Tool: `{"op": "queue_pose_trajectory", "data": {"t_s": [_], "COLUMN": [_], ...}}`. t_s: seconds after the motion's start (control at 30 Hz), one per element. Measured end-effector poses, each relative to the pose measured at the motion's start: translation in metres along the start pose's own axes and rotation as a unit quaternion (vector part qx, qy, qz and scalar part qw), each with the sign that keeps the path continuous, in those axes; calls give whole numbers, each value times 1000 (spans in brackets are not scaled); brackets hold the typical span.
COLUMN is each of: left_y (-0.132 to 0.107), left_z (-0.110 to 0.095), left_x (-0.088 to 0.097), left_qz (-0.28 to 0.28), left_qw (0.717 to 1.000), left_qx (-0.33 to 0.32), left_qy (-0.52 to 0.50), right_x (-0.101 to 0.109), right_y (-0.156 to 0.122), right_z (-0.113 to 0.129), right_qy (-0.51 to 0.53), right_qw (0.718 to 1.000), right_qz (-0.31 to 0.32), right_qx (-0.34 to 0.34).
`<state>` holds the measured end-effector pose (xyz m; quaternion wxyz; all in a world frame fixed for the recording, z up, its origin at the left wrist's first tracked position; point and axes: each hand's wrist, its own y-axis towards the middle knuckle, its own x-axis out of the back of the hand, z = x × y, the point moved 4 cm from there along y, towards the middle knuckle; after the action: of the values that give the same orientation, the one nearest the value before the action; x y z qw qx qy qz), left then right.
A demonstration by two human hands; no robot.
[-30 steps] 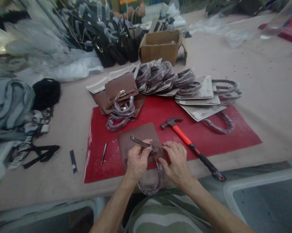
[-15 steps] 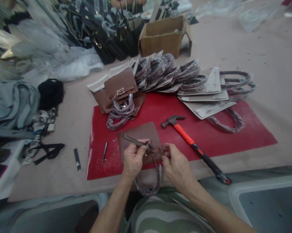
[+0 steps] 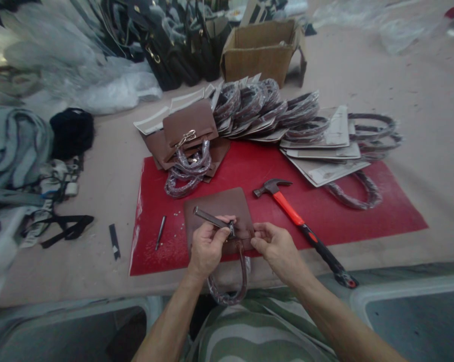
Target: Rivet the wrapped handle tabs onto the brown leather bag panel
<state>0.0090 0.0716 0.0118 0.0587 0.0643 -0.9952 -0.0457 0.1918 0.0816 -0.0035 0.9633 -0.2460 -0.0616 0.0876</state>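
Observation:
On the red mat lies a brown leather bag panel, its plastic-wrapped handle hanging toward me over the table edge. My left hand grips a dark metal bar-like tool above the panel. A shiny metal piece shows by my left fingertips; its exact kind is unclear. At the panel's right edge, my right hand has thumb and fingers closed on the leather. To the right rests a claw hammer with an orange and black grip. Left of the panel is a thin metal punch-like rod.
Brown bag parts with wrapped handles are piled behind, beside a row of stacked panels. A cardboard box and black bags stand farther back. A dark flat strip lies left of the red mat.
My right fingers have closed on the panel's right edge. My left hand still holds the metal tool in nearly the same place. The view has shifted slightly.

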Motion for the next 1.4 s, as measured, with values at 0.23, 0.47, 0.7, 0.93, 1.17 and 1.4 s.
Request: {"op": "queue_pose_trajectory", "data": {"t_s": [0.23, 0.47, 0.7, 0.93, 1.17, 1.4], "left_y": [0, -2, -3, -4, -11, -15], "left_z": [-2, 0, 0, -3, -8, -8], "left_x": [-4, -8, -10, -12, -19, -22], "left_qz": [18, 19, 32, 30, 44, 33], "left_qw": [998, 997, 991, 983, 958, 950], "left_qx": [-11, -9, -46, -81, -188, -202], "left_qy": [54, 74, 123, 160, 210, 234], "right_x": [0, 1, 4, 16, 42, 71], "right_y": [0, -3, -4, -11, -28, -44], "right_z": [-4, -1, 3, -2, -14, -13], "right_qy": [-54, -52, 15, 18, -164, -278], "right_qw": [997, 997, 999, 1000, 967, 892], "right_qz": [-20, -24, -9, -3, -99, -206], "right_qx": [43, 48, 32, 14, 168, 291]}}
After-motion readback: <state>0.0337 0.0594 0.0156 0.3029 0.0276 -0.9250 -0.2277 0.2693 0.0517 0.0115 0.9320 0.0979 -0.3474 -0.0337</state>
